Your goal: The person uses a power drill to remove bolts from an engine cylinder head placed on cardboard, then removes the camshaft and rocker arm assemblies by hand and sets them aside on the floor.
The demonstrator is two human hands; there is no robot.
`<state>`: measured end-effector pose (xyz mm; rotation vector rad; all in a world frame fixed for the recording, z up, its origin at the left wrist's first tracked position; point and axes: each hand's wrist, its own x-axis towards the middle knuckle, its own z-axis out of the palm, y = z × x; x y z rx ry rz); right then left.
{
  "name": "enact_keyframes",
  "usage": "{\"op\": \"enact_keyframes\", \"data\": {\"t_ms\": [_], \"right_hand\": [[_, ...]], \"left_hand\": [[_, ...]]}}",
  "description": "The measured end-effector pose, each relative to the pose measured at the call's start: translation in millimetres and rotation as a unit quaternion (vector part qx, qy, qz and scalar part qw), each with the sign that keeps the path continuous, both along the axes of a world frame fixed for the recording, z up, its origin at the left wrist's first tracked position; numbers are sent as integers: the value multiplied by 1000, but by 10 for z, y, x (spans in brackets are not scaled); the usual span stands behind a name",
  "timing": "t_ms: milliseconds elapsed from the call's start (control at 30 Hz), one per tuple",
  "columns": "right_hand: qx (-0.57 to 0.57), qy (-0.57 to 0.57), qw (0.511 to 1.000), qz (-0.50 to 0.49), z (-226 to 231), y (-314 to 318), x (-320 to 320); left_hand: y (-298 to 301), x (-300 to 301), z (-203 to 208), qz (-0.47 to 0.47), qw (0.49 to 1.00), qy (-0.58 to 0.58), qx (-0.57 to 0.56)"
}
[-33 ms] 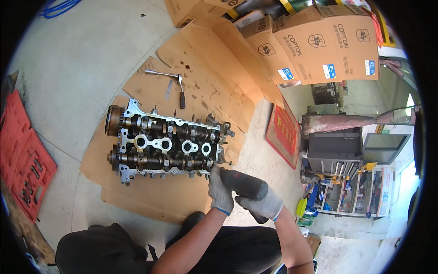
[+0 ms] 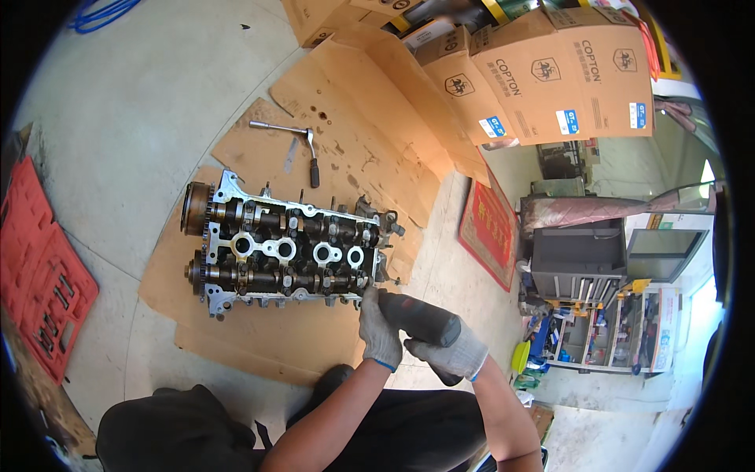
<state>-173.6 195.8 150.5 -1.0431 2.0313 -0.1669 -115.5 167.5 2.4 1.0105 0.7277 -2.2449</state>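
Note:
An engine cylinder head [image 2: 303, 252] with two camshafts showing lies on a flattened cardboard sheet [image 2: 259, 350]. My right hand [image 2: 456, 352], in a grey-white work glove, is closed round the handle of a black cordless impact wrench [image 2: 425, 321]. The tool's nose points at the near right corner of the cylinder head. My left hand [image 2: 379, 334], gloved too, is closed at the tool's front end, beside that corner. Both the tip and most of the left fingers are hidden. Beyond the cylinder head lies a ratchet [image 2: 313, 149] with a long socket.
To the left, a red tool case [image 2: 47, 275] lies open with several sockets in it. Cardboard boxes [image 2: 543, 79] stand at the far right. A red mat [image 2: 489, 228], a grey tool cabinet [image 2: 578, 256] and a shelf [image 2: 605, 338] are on the right.

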Motion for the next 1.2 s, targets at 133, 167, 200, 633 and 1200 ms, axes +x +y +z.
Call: {"op": "enact_keyframes", "data": {"t_ms": [133, 167, 200, 633, 1200], "right_hand": [[59, 87, 988, 114, 138, -177, 92], [58, 31, 997, 31, 166, -220, 125], [57, -26, 997, -53, 182, -256, 155], [74, 27, 997, 9, 60, -109, -35], [6, 136, 988, 78, -89, 950, -296]], "left_hand": [[33, -8, -138, -9, 1000, -2, -14], [41, 20, -112, -10, 1000, -5, -24], [45, 38, -99, -11, 999, -8, -34], [-109, 97, -16, -46, 998, -31, -38], [-35, 305, -425, -218, 965, -52, -135]]}}
